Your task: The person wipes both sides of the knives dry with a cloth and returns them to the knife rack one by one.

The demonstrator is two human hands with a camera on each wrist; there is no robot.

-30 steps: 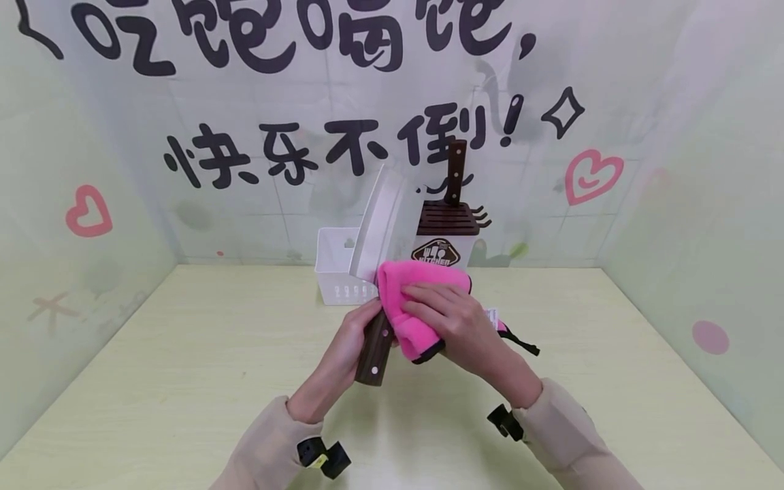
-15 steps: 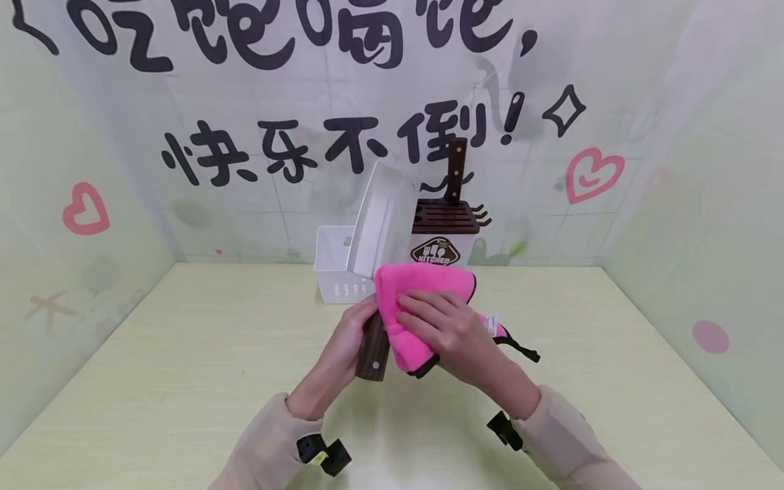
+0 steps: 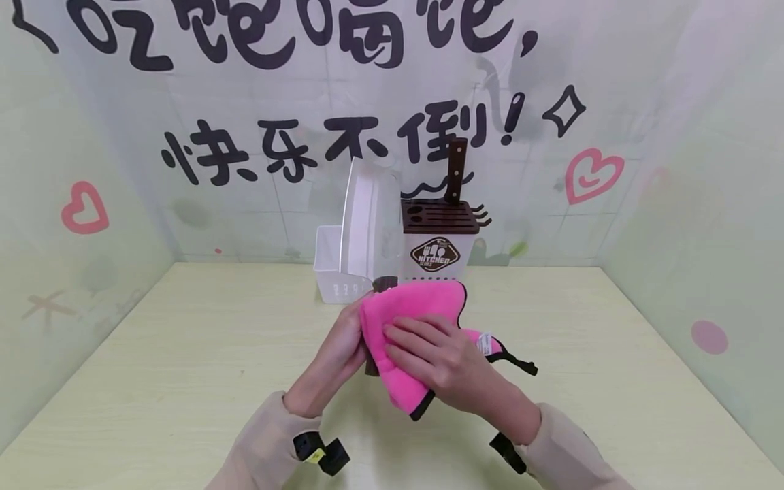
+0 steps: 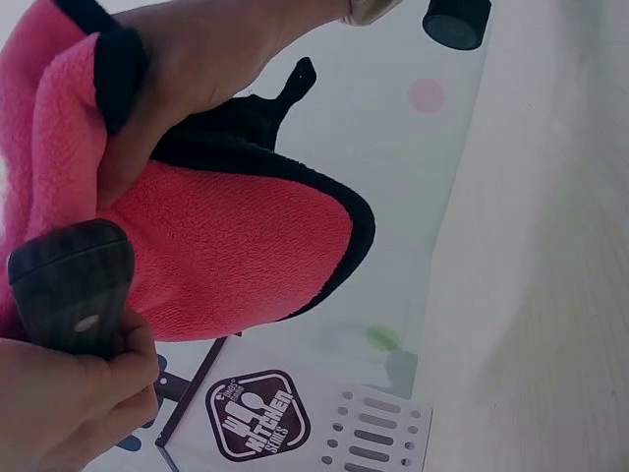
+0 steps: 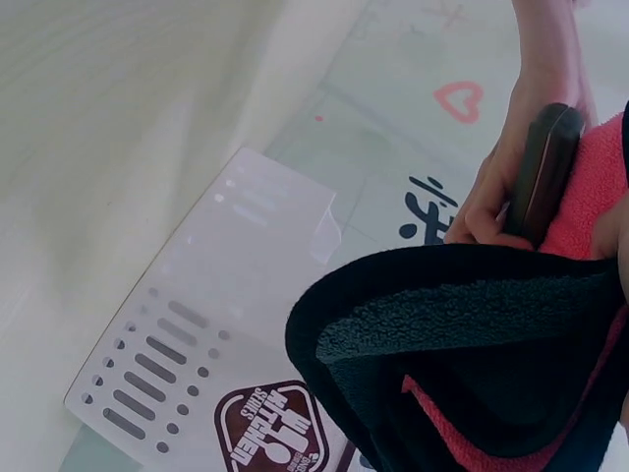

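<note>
A cleaver with a broad silvery blade (image 3: pixel 372 224) stands nearly upright above the table in the head view. My left hand (image 3: pixel 333 350) grips its dark wooden handle (image 4: pixel 74 285), whose butt end shows in both wrist views. A pink towel (image 3: pixel 416 299) with black edging lies over the handle and covers most of it in the head view. My right hand (image 3: pixel 435 357) holds this towel against the handle, fingers spread on its front and the thumb on its dark-edged back side. Part of my left hand's fingers is hidden behind the towel.
Behind the cleaver stands a white knife block (image 3: pixel 422 262) with a brown slotted top and side hooks. One brown-handled knife (image 3: pixel 456 170) is upright in it. A white perforated bin (image 3: pixel 327 272) adjoins on the left. Printed walls enclose the table (image 3: pixel 184 367).
The towel and my right hand have slid down from the blade's base over the handle. The cleaver has swung slightly left and stands more upright. My left hand has hardly moved.
</note>
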